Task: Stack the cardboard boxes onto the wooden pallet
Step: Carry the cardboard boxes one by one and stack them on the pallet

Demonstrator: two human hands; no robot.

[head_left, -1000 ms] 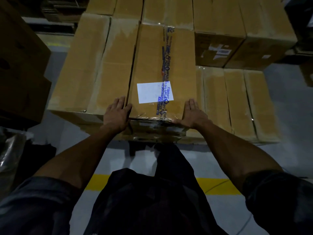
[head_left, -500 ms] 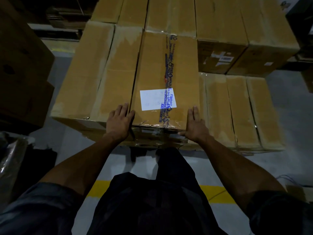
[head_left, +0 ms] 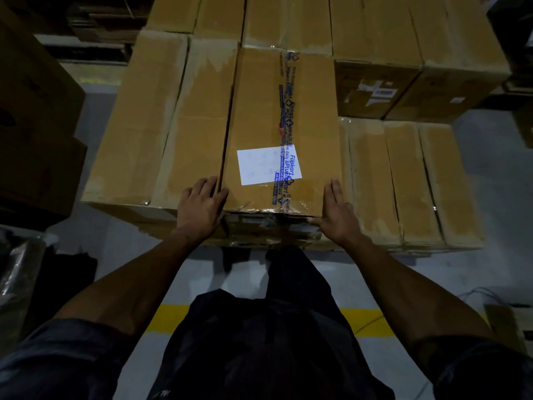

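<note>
A long cardboard box with a white label and blue printed tape lies on top of the stack in front of me. My left hand presses flat against its near left corner, fingers straight along the seam with the neighbouring box. My right hand lies flat against its near right corner, thumb under the front edge. Several more boxes form a lower layer to the right. The wooden pallet is hidden beneath the stack.
Taller boxes stand at the back right. Dark cartons rise at the left, with crumpled plastic wrap below them. A yellow floor line crosses the grey floor near my legs.
The view has dropped slightly, so the stack sits lower in frame. Both hands stay flat on the near corners of the labelled box, which has slid a little further onto the stack.
</note>
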